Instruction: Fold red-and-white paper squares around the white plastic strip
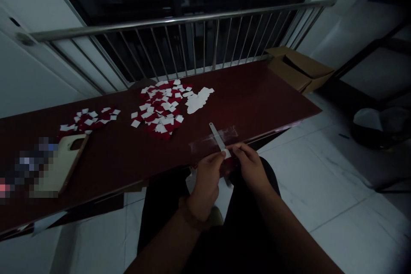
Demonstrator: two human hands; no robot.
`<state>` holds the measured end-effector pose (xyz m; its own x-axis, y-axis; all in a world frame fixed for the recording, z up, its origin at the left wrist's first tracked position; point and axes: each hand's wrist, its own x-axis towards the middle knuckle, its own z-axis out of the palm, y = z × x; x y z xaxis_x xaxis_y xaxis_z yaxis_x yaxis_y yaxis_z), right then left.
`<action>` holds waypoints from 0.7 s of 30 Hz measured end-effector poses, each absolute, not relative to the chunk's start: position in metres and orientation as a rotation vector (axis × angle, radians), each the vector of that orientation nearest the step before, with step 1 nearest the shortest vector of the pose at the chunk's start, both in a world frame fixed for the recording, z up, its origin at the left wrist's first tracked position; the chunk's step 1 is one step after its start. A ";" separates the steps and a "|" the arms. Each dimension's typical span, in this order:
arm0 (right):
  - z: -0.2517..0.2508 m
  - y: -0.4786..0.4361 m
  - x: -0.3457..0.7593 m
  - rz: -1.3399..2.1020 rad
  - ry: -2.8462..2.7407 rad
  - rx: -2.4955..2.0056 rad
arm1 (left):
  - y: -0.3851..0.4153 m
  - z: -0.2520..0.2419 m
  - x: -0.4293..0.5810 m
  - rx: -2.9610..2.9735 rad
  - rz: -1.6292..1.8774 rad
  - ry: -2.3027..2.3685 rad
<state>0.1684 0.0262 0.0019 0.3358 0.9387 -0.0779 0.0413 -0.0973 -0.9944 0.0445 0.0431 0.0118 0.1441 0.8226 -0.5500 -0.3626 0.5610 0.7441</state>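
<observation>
At the table's front edge, my left hand [206,182] is closed in a pinch on a small red piece with a white tab [227,153]. My right hand [251,166] grips the other side of this piece between thumb and finger. A narrow pale strip [217,136], like a ruler with a hole at its far end, lies on the table and runs up to the fingertips. Around it, clear tape [202,144] seems stuck to the tabletop. Beyond my hands is a large pile of red pieces with white tabs [160,109], with white paper pieces [198,100] beside it.
A smaller pile of red and white pieces [88,120] is on the left of the dark red table [257,94]. Nearer stands a pale phone-like case [66,158] beside a blurred patch. A cardboard box [298,68] sits past the right end. A metal railing [192,19] runs behind.
</observation>
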 end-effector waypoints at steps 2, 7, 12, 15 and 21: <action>0.002 0.026 0.169 0.992 -0.953 -1.449 | 0.040 0.009 0.046 0.401 0.929 1.098; 0.004 0.022 0.172 0.983 -0.894 -1.461 | 0.034 0.007 0.043 0.316 0.903 1.011; 0.004 0.020 0.169 0.949 -0.939 -1.479 | 0.039 0.010 0.043 0.357 0.906 0.983; 0.004 0.020 0.166 0.973 -0.921 -1.469 | 0.042 0.011 0.048 0.323 0.927 1.010; 0.005 0.020 0.168 0.969 -0.942 -1.493 | 0.040 0.009 0.058 0.277 1.004 1.038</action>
